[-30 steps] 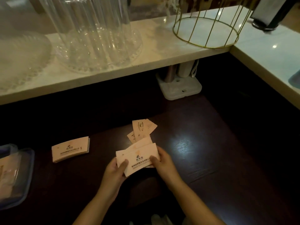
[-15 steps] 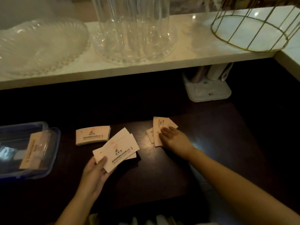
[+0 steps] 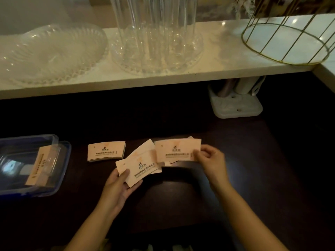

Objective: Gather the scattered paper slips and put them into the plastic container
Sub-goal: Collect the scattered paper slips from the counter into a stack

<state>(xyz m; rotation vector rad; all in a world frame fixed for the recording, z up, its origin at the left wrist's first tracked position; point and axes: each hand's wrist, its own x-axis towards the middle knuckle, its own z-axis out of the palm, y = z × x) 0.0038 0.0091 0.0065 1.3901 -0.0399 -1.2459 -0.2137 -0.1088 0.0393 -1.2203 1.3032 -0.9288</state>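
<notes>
My left hand (image 3: 118,187) holds a fanned bunch of pale orange paper slips (image 3: 140,164) above the dark table. A further slip (image 3: 178,150) is pinched by its right end in my right hand (image 3: 211,161), lifted beside the bunch, with another slip's edge showing behind it. A neat stack of slips (image 3: 106,151) lies on the table to the left. The clear plastic container (image 3: 59,176) with blue rim sits at the far left and has slips inside.
A pale stone shelf (image 3: 213,69) runs above the table with a glass dish (image 3: 50,53), a tall glass vessel (image 3: 154,38) and a gold wire basket (image 3: 288,38). A white holder (image 3: 235,104) stands under the shelf at the right.
My right hand, flat on the loose slips half a second ago, has picked a slip up and brought it toward the bunch. The left hand keeps its slips.
</notes>
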